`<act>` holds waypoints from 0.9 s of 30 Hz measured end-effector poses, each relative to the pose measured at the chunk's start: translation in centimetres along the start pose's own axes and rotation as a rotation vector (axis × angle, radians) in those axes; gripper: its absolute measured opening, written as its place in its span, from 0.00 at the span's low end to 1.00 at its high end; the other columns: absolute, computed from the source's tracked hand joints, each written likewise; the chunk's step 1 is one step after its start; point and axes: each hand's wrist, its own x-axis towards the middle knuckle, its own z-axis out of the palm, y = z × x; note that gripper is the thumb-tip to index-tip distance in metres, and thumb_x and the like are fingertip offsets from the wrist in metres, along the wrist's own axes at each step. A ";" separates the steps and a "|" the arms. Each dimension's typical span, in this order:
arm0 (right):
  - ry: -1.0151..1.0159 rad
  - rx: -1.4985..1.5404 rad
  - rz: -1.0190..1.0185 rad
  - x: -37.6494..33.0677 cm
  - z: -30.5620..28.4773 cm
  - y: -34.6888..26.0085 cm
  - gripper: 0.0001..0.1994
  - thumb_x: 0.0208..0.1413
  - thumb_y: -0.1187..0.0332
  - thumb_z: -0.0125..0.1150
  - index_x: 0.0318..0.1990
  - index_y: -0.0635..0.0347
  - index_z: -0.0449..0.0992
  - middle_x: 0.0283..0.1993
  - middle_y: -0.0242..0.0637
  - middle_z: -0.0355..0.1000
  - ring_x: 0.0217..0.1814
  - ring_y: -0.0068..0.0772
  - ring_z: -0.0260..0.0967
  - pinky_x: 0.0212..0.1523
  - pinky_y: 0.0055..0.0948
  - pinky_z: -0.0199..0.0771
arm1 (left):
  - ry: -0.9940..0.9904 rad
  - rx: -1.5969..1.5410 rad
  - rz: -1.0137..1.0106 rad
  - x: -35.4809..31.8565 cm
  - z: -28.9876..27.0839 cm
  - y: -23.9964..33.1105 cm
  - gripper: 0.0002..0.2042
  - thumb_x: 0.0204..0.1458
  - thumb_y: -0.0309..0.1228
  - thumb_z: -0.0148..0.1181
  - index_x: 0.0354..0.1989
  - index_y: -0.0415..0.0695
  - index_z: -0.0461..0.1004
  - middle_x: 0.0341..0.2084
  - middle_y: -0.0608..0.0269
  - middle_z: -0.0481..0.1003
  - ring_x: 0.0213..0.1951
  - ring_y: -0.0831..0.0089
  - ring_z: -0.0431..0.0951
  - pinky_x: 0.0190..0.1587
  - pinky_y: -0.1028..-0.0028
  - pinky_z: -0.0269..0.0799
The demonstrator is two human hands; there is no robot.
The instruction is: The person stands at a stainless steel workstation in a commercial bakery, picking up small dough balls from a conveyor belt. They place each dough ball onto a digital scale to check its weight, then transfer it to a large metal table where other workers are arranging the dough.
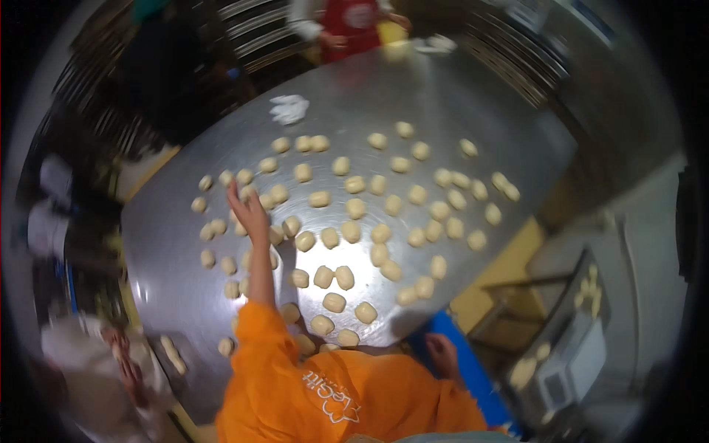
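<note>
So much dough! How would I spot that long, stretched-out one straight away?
Start at the big metal table and follow its left side down to the near edge. There, close to a co-worker's hands, lies the long dough shape. It is narrow and stretched, while the table's other dough pieces are short and rounded.

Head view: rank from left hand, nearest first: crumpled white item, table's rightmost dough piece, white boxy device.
From left hand:
1. Crumpled white item: ahead, on table.
2. Rightmost dough piece: table's right side.
3. White boxy device: far right, off-table.
</note>
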 end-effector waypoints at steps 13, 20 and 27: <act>0.854 -0.135 0.724 -26.5 -12.0 21.4 0.18 0.55 0.57 0.61 0.49 0.57 0.76 0.40 0.46 0.78 0.43 0.51 0.75 0.45 0.42 0.75 | -1.490 -0.603 0.377 -46.1 -3.1 25.8 0.14 0.53 0.18 0.53 0.49 0.40 0.69 0.45 0.48 0.73 0.47 0.55 0.75 0.52 0.64 0.70; 1.430 -0.348 0.994 -34.0 -18.7 34.9 0.24 0.48 0.62 0.68 0.51 0.61 0.71 0.53 0.55 0.66 0.57 0.60 0.63 0.58 0.50 0.66 | -1.996 -0.572 0.497 -58.6 -3.3 33.9 0.12 0.52 0.18 0.54 0.45 0.43 0.72 0.37 0.52 0.77 0.38 0.60 0.79 0.41 0.69 0.75; 1.433 0.379 0.504 -40.2 -20.9 34.9 0.18 0.50 0.69 0.65 0.49 0.63 0.70 0.49 0.49 0.68 0.52 0.53 0.68 0.54 0.42 0.68 | -2.245 -0.499 0.398 -79.7 -2.1 43.5 0.15 0.52 0.18 0.55 0.49 0.41 0.72 0.41 0.53 0.76 0.40 0.58 0.79 0.42 0.67 0.75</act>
